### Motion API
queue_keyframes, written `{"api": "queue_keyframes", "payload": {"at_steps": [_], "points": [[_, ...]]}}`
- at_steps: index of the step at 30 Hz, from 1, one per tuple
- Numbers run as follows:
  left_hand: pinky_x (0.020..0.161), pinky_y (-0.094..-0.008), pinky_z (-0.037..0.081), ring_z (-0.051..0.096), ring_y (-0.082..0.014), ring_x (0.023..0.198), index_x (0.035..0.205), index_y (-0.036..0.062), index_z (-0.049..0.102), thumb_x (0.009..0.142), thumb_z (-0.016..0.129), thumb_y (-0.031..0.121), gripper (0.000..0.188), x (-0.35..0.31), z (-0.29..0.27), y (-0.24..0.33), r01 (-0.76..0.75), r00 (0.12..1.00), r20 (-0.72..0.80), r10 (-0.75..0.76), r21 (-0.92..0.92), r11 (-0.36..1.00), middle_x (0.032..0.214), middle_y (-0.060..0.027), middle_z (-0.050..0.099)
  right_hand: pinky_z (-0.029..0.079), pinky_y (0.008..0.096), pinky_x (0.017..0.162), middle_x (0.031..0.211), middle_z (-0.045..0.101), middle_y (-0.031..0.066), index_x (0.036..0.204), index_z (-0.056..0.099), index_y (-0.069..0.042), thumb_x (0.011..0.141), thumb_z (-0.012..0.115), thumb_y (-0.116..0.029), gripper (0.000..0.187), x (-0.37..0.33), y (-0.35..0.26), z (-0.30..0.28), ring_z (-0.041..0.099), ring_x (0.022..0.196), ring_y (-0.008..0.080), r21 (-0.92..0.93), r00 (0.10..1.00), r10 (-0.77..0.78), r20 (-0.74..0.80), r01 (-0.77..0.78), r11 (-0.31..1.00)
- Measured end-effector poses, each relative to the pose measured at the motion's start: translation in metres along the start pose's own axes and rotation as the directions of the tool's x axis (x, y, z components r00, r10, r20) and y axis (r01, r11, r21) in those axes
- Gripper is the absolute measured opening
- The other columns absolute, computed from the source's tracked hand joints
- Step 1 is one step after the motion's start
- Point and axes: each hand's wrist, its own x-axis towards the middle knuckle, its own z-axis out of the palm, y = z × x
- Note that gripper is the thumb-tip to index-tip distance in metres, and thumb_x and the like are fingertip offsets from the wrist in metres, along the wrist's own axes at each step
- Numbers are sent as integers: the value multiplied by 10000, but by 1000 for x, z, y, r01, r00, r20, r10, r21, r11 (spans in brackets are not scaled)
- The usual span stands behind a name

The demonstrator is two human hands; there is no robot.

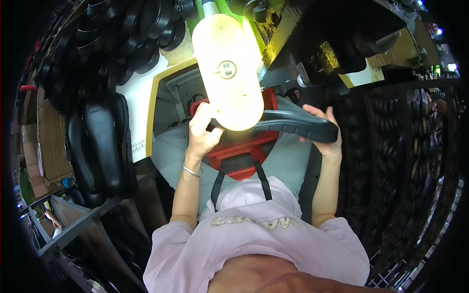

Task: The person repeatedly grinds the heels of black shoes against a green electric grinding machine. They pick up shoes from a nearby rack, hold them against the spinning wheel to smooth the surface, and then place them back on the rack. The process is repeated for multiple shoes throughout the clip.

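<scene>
At eight o'clock a metal rack [78, 227] holds dark pieces, count unclear. Toward ten my left hand [202, 131] pinches one black sole [297, 127] — crossing behind one bright machine part [229, 93] — and at three my right hand [326, 136] grips its other end.

Bright oval cover [229, 78] in way between left hand [202, 131] and right hand [326, 133]. Black sole [299, 125] spans gap behind its lower end, barring straight path up from lap [289, 161]. Open room between forearms [186, 195], above red stool [239, 149]. Dark machine [337, 49] blocks upper right; table edge [152, 107] and stacked soles [102, 146] crowd left.
</scene>
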Motion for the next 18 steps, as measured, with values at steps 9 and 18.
{"api": "queue_keyframes", "payload": {"at_steps": [9,18], "points": [[894,-364,513,593,-240,981,936,3,605,668,795,-83,339,1,22,13,112,991,-63,-118,-84,990,952,-86,579,478,526,957,1362,456,204,1403,340,-89,728,826,-243,846,18,-13,19,479,1252,357,-382,775,-628,63,600,702],[828,-333,493,573,-225,910,1082,-5,547,695,777,-10,450,20,38,14,0,975,-222,-13,-58,998,988,-103,565,614,423,760,1296,489,209,1370,353,-33,782,774,-96,726,39,-38,28,565,1139,331,-428,654,-748,110,710,558]]}}
